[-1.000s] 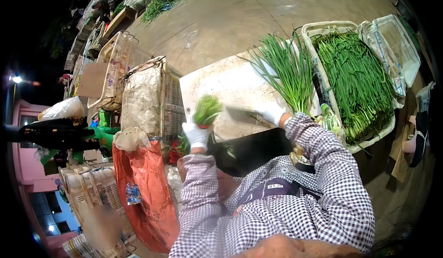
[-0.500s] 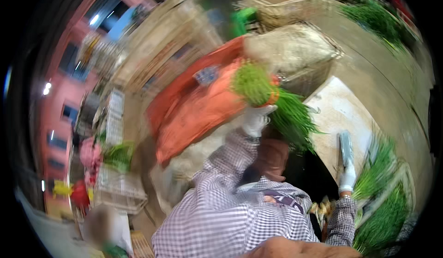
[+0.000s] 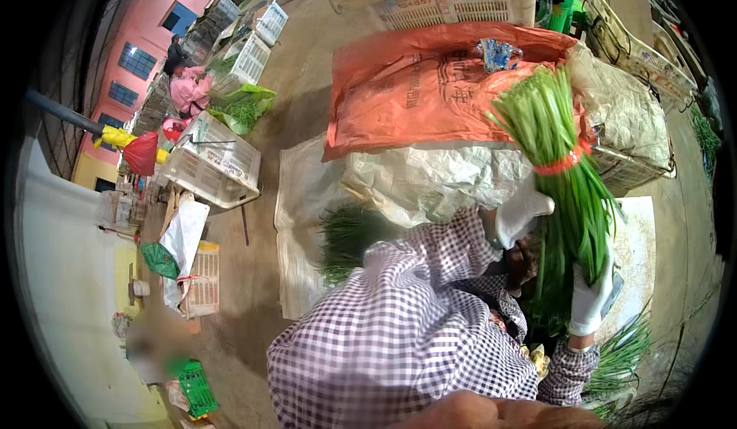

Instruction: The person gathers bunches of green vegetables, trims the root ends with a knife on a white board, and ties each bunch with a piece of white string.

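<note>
A long bundle of green chives [image 3: 546, 126], tied with an orange band [image 3: 565, 160], stands tilted in front of me. Its cut ends point up toward an orange sack. My left hand [image 3: 522, 211], in a white glove, grips the bundle just below the band. My right hand [image 3: 591, 300], also gloved in white, holds the bundle's lower leafy end. Both checked sleeves reach in from below.
An orange sack [image 3: 422, 84] lies on crumpled white sacking [image 3: 414, 177] behind the bundle. Loose chives [image 3: 347, 237] rest on a white ground sheet, and more chives [image 3: 623, 352] lie at lower right. White plastic crates [image 3: 211, 162] stand at the left. A person in pink [image 3: 188, 87] works far left.
My view has swung left, from the cutting board and chive trays to the sacks. The bundle rose from the board; my right hand, earlier down by the board, now holds its lower end.
</note>
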### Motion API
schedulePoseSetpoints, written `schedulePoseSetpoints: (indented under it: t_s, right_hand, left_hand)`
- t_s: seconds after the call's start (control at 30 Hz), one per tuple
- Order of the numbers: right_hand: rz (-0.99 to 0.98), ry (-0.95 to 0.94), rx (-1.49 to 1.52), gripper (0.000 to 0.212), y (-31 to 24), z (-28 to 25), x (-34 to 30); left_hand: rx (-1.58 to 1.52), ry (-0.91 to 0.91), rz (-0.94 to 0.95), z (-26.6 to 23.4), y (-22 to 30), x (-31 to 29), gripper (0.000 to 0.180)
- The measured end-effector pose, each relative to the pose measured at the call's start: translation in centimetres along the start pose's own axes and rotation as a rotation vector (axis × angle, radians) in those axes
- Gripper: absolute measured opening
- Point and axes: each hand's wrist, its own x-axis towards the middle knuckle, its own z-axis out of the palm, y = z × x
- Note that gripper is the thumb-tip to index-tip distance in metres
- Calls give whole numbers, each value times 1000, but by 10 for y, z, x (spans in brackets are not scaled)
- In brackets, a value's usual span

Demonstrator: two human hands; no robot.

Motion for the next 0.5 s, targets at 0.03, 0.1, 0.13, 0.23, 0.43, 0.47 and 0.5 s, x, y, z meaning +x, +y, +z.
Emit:
schedulePoseSetpoints:
  t_s: [0.03,0.1,0.13,0.23,0.43,0.47,0.5]
  right_hand:
    - [-98,-39,-66,64,-10,11,7]
    - [-96,-79,-205,70,-48,47,12]
    - [-157,-132,-221,74,-62,62,13]
    - [-311,-372,-142,82,-83,90,15]
    - [-218,-402,9,51,-48,71,5]
    - [-126,-372,15,48,-31,64,0]
    - [-34,-343,16,44,-15,55,-5]
  left_hand:
    - [-16,42,25,-4,-2,-14,64]
    - [-50,121,71,-11,-3,-39,55]
    - [-121,237,21,-25,4,-44,45]
    - [-116,483,-151,-57,76,-82,35]
    - [683,657,-271,-248,260,-262,41]
    - [710,659,-341,-272,289,-301,45]
    - [731,662,-421,-288,312,-337,49]
